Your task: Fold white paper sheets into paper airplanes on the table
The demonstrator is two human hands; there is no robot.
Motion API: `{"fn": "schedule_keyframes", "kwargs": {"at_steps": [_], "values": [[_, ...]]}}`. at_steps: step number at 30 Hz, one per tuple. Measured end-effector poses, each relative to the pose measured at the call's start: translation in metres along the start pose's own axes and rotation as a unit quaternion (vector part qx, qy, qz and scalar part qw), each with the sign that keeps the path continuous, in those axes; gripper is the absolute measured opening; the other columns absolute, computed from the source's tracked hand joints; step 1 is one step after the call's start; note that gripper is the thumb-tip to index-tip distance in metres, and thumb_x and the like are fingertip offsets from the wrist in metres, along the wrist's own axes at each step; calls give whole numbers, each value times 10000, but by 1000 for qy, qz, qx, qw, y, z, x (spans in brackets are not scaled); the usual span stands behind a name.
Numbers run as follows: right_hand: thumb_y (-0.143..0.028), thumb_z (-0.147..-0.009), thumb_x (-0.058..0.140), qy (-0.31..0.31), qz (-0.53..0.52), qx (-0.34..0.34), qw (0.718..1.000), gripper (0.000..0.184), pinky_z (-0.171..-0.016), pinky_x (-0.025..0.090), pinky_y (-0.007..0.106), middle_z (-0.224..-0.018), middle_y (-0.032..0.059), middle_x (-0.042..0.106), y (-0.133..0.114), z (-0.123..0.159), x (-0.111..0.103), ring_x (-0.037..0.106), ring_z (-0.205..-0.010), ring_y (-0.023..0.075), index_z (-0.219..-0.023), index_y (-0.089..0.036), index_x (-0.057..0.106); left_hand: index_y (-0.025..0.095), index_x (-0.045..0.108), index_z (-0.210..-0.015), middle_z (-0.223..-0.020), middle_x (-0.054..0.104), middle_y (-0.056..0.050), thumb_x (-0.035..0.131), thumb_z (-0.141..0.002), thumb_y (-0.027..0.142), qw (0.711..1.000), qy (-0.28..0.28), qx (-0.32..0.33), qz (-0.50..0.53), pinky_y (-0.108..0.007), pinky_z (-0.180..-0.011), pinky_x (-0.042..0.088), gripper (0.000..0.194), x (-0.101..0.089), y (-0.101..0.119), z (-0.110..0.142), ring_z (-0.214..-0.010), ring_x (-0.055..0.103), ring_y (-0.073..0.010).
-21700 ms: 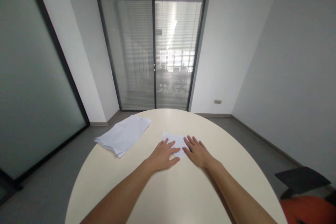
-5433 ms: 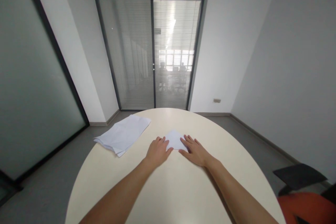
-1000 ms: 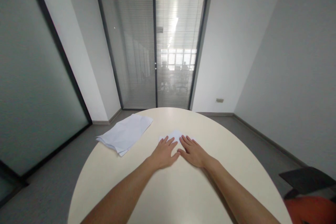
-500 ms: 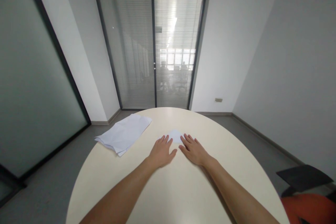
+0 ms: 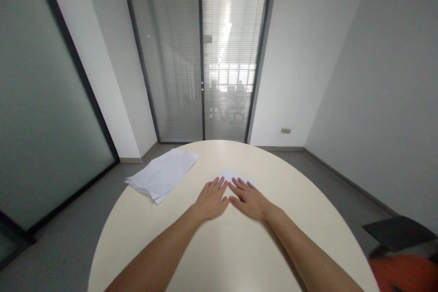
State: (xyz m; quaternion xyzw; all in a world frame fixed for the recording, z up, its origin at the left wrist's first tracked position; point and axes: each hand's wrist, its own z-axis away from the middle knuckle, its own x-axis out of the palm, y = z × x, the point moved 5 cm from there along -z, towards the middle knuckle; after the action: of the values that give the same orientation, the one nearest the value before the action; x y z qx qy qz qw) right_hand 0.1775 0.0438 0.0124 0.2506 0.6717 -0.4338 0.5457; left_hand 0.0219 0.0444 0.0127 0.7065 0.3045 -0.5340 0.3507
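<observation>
A small piece of folded white paper lies flat on the cream table, its near edge covered by my fingers. My left hand rests on the left part of the paper, fingers stretched out and pointing away from me. On the right part lies my right hand, palm down with its fingers spread. The tips of both hands nearly meet at the middle, and I cannot tell whether they touch. How the paper is folded under the hands is hidden.
A stack of white paper sheets lies at the table's left edge, a corner sticking out past the rim. A chair with a black part and an orange seat stands at the right. A glass door with blinds is beyond the table.
My right hand has slid left and slightly nearer, closing up to my left hand and uncovering the paper's right corner. My left hand stays almost in place.
</observation>
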Motion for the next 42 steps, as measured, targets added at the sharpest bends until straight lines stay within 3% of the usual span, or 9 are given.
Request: {"fn": "schedule_keyframes", "kwargs": {"at_steps": [4,8,13,17,23,28,33,42], "values": [[-703,-958,238,-11,5,36,999,753,-1207,110,551,-1634,82,157,8,-2,3,99,-1512,321,-1565,-257,244,175,353,-1518,-1589,317,-143,381,-962,401,1000,-7,3,-2,-503,-1173,260,600,0,1,1,-1474,268,-316],[-736,-939,209,-2,15,82,997,844,-1208,120,538,-1633,120,146,21,0,0,99,-1512,325,-1570,-175,231,236,388,-1501,-1599,304,-115,419,-953,394,1000,-7,1,2,-514,-1172,256,571,1,1,1,-1474,266,-324],[-687,-962,204,21,31,161,986,815,-1192,142,577,-1629,128,179,38,5,-5,129,-1508,336,-1569,-145,236,223,394,-1497,-1600,300,-114,395,-963,394,1000,-9,-4,4,-504,-1177,252,561,2,-1,1,-1476,266,-312],[-628,-983,234,51,61,174,982,774,-1188,116,595,-1619,158,215,43,5,-4,124,-1505,356,-1554,-106,270,186,383,-1500,-1600,296,-121,375,-967,389,1000,-11,-4,10,-493,-1181,246,570,1,-1,1,-1483,251,-296],[-575,-1000,269,77,37,94,992,689,-1192,94,594,-1623,141,217,39,3,-3,107,-1514,318,-1538,-147,319,168,392,-1490,-1590,322,-116,380,-963,402,1000,0,4,21,-492,-1178,253,578,1,-1,1,-1481,257,-286],[-522,-1004,331,74,14,21,997,589,-1175,228,570,-1572,125,356,32,3,-8,249,-1483,304,-1477,-190,443,186,480,-1428,-1542,421,-94,422,-957,389,999,26,19,30,-468,-1168,291,516,0,-1,1,-1443,338,-276],[-475,-992,402,110,7,-19,994,545,-1172,310,490,-1461,154,510,27,1,-12,409,-1406,289,-1393,-140,557,212,581,-1325,-1443,545,-77,488,-932,332,998,60,17,32,-444,-1124,363,421,-5,0,-1,-1340,465,-259],[-457,-970,470,127,-55,-11,990,507,-1155,339,507,-1458,137,518,35,0,-9,422,-1396,294,-1369,-167,589,233,657,-1246,-1346,632,-44,489,-945,300,996,78,-9,48,-416,-1068,438,352,-9,-4,-3,-1223,562,-241]]}}
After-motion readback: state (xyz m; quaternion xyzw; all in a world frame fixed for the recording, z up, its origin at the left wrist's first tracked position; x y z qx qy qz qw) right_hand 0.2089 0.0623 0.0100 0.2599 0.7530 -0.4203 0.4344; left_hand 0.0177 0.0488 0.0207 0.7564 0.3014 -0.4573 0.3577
